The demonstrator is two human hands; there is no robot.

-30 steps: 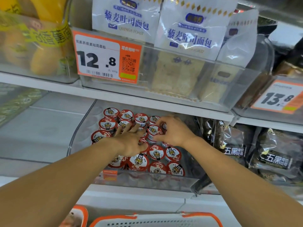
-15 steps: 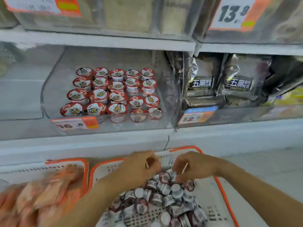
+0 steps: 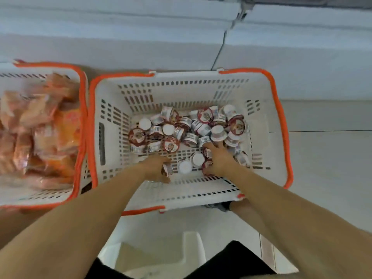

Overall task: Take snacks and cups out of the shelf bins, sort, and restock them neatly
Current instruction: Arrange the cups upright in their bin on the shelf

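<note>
left hand [image 3: 155,168] curled round 1 cup [image 3: 167,169] at basket's near side | right hand [image 3: 218,161] gripping a cup [image 3: 207,165], fingers reaching into cup pile [image 3: 187,129] | white basket [image 3: 112,109] centre | snack packets [image 3: 40,133] in left basket [image 3: 81,117]

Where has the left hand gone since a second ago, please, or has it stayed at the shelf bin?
Yes, it moved: the left hand went down from the shelf bin into the white basket.
</note>
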